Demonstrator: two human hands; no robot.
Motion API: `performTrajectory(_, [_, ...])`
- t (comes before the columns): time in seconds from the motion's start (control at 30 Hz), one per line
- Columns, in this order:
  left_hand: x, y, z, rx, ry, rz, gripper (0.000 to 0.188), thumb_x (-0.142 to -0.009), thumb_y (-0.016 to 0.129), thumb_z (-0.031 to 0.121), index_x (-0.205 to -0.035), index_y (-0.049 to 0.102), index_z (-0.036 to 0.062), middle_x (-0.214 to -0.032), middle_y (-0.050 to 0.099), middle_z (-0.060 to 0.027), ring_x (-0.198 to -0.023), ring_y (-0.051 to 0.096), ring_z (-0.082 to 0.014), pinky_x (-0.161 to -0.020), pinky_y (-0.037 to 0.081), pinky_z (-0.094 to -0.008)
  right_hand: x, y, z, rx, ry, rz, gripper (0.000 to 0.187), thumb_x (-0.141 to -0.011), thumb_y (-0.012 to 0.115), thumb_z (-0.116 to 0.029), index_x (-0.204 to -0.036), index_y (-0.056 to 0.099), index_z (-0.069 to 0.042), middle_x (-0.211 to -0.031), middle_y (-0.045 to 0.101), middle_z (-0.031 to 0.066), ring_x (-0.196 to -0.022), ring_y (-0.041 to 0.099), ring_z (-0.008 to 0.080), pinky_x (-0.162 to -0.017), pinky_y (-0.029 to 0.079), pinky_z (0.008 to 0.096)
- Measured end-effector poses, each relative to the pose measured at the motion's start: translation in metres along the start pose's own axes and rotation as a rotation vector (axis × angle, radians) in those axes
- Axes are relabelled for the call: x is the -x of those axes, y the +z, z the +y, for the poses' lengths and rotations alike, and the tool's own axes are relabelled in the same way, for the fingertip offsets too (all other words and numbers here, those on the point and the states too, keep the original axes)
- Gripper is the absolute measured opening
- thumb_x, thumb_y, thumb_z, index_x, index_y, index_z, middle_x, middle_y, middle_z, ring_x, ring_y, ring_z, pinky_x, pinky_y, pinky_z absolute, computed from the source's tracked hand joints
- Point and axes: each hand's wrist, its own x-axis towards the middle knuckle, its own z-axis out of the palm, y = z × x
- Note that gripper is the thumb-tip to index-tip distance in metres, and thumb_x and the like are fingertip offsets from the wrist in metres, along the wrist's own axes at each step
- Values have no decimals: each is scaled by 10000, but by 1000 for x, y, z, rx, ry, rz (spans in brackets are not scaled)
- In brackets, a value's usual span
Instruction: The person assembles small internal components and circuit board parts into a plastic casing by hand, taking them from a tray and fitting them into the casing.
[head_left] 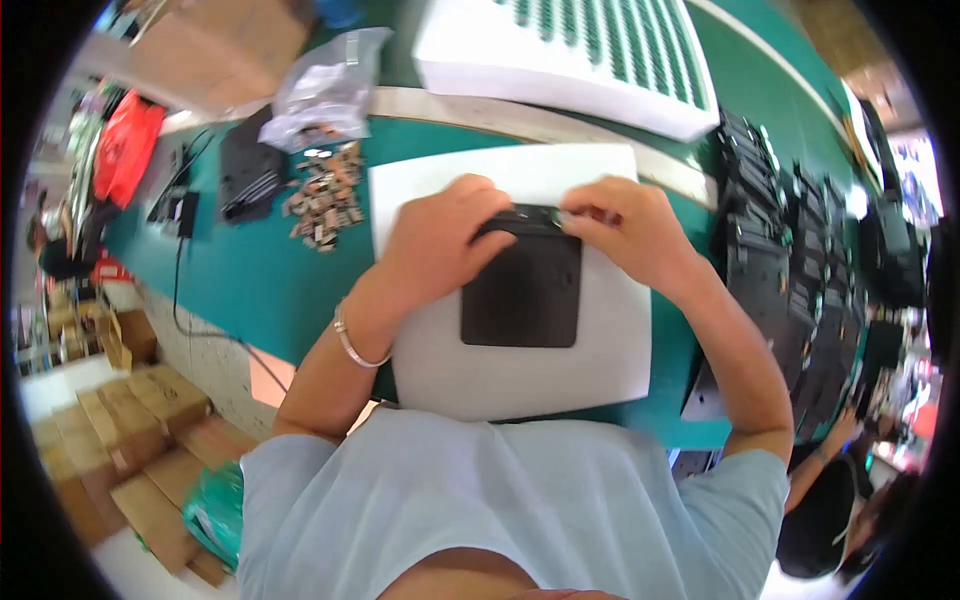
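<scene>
A flat black square panel lies on a white sheet in front of me. Along its far edge runs a raised black strip with small shiny spots. My left hand grips the strip's left end, thumb on the near side and fingers curled over the far side. At the right end, the bent fingers and thumb of my right hand pinch the strip's corner. A small greenish bit shows by those fingertips, too small to name. My fingers hide both ends of the strip.
Left of the sheet lie a pile of small metallic-brown parts, a clear plastic bag and a black cable. A white tray with green rows stands beyond. Black panels fill the right; a co-worker's hand is near them.
</scene>
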Motion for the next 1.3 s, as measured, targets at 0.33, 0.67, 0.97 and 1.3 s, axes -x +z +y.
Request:
performTrajectory(0.33, [9, 19, -7, -10, 7, -5, 292, -790, 733, 227, -1013, 583, 111, -991, 585, -61, -859, 631, -282, -695, 516, -398, -6, -17, -36, 152, -157, 196, 268, -811, 747, -75, -1069, 679, -47, -839, 662, 50, -696, 597, 105, -569, 452, 238])
performTrajectory(0.67, [5, 50, -23, 48, 216, 350, 260, -885, 620, 207, -1115, 616, 86, -1149, 616, -134, -1069, 580, -337, -915, 440, -445, -118, 98, -105, 417, -499, -207, 122, -810, 660, -141, -892, 692, -57, -858, 667, 140, -780, 652, 315, -696, 514, 422])
performTrajectory(0.97, [5, 30, -10, 128, -41, -37, 340, -871, 630, 181, -1188, 603, 61, -1199, 624, -146, -1151, 565, -339, -986, 424, -438, -121, 118, -117, 554, -441, -333, 178, -780, 707, -110, -954, 691, -76, -907, 679, 130, -874, 660, 312, -758, 516, 420])
performTrajectory(1.3, [3, 25, -11, 124, -103, -171, 339, -944, 523, 260, -1235, 588, 97, -1273, 592, -138, -1216, 524, -329, -1023, 386, -443, -129, 123, -115, 522, -397, -356, 237, -766, 715, -78, -1001, 683, -71, -934, 686, 160, -913, 653, 360, -782, 513, 449])
